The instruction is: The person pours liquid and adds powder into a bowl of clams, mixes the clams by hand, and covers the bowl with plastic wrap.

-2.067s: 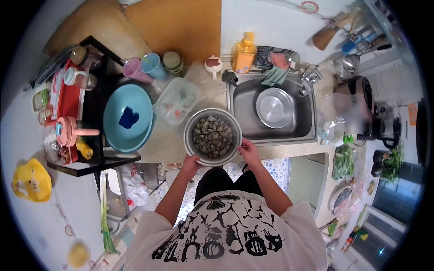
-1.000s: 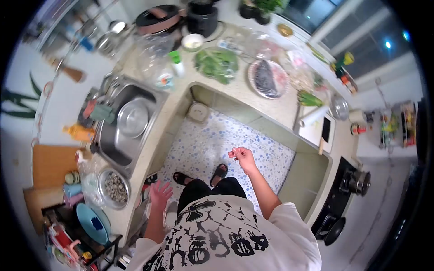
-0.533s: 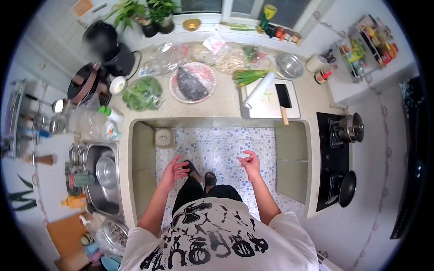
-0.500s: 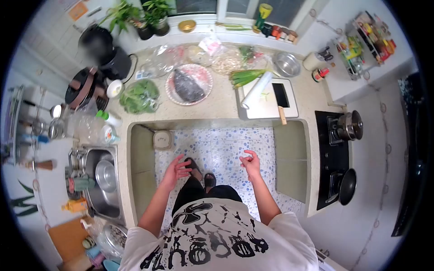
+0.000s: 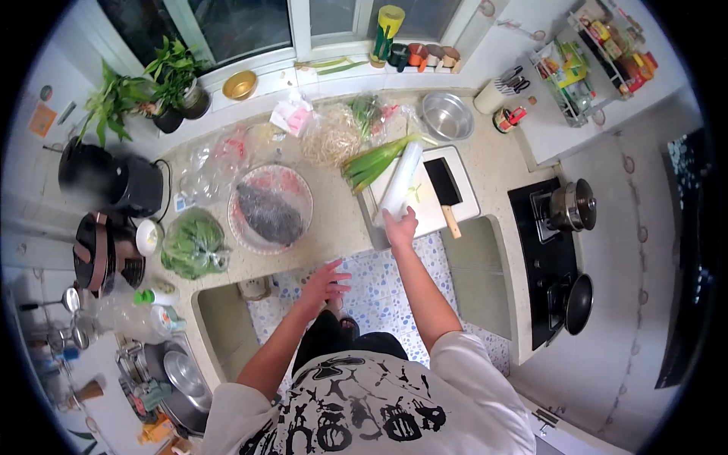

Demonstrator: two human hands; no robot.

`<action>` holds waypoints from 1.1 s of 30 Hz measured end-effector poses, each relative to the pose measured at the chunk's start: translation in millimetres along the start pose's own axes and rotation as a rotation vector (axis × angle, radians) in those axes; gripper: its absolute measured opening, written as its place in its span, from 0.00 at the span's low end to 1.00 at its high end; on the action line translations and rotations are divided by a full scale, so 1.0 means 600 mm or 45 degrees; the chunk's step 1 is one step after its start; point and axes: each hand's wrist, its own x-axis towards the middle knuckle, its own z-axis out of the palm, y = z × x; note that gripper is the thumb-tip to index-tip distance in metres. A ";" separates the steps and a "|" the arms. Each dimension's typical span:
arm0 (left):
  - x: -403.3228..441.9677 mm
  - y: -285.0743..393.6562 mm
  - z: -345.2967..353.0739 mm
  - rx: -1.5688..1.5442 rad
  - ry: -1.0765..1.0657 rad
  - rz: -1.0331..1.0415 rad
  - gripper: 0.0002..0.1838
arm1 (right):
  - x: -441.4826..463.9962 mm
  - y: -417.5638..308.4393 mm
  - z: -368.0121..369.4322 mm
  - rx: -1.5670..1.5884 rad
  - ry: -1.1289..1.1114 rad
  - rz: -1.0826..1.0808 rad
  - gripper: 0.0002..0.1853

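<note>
My right hand [image 5: 400,227] is at the near end of a white roll of plastic film [image 5: 403,174], its thumb and fingers apart around that end; whether they press on it I cannot tell. Under the roll is a white cutting board [image 5: 432,214]. A cleaver [image 5: 443,182] with a dark blade and wooden handle lies on the board, right of the roll. Green leafy stalks [image 5: 375,165] rest by the board's left edge. My left hand [image 5: 324,285] hangs in front of the counter edge, fingers spread, holding nothing. Nearest it on the counter is a film-covered fish [image 5: 269,214] on a plate [image 5: 236,235].
Bagged leafy greens [image 5: 193,243] lie left of the plate. Behind are bean sprouts [image 5: 332,135] and a metal bowl [image 5: 447,116]. A stove with a pot [image 5: 570,206] and pan [image 5: 579,303] is on the right. The sink [image 5: 186,409] is at lower left.
My right hand has moved forward and up from above the floor to the roll's near end. My left hand has shifted slightly right. The view has turned and moved closer to the counter.
</note>
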 end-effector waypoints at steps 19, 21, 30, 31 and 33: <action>0.131 0.113 0.042 0.154 -0.069 0.217 0.32 | -0.024 -0.034 -0.055 0.383 -0.265 -0.232 0.38; 0.121 0.130 0.074 0.196 -0.032 0.349 0.35 | -0.064 -0.060 -0.088 0.426 -0.446 -0.347 0.40; 0.010 0.077 0.186 -0.305 0.499 0.816 0.36 | -0.182 -0.055 -0.155 0.187 -0.854 -1.012 0.43; -0.002 0.064 0.189 -0.382 0.575 0.831 0.36 | -0.186 -0.046 -0.158 0.194 -0.946 -1.023 0.43; -0.033 0.030 0.196 -0.544 0.723 0.845 0.34 | -0.203 -0.033 -0.167 0.270 -1.195 -0.993 0.41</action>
